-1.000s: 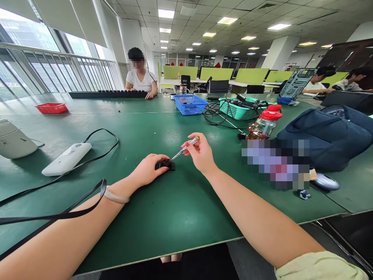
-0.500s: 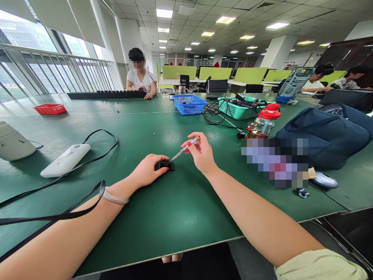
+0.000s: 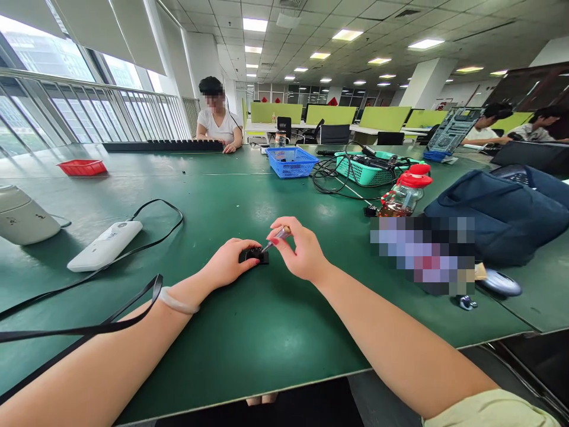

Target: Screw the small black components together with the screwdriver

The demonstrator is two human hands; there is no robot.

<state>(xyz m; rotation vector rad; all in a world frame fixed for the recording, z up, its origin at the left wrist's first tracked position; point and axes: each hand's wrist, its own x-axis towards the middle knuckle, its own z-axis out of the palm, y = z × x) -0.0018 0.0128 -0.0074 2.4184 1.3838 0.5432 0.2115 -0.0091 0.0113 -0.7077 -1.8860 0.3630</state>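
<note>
On the green table (image 3: 284, 320) in front of me lies a small black part (image 3: 263, 258), too small to make out in detail. My left hand (image 3: 226, 262) is closed round it, thumb on the near side and fingers on the far side. A screwdriver (image 3: 281, 233) with a clear, shiny handle sits in the fingers of my right hand (image 3: 303, 249). It slants down to the left, and its tip meets the top of the black part or is just above it. Fingers partly cover both things.
To the left are a white device (image 3: 105, 244) with a black strap and a red tray (image 3: 82, 167). Beyond stand a blue basket (image 3: 291, 163) and a green basket (image 3: 364, 172) with cables. A red-lidded bottle (image 3: 405, 193) and a dark bag (image 3: 493, 213) are right. A person (image 3: 219, 121) sits opposite.
My right hand has come lower and a little left, and the screwdriver stands steeper, with less of its shaft showing. The left hand still grips the black part. The view has shifted slightly.
</note>
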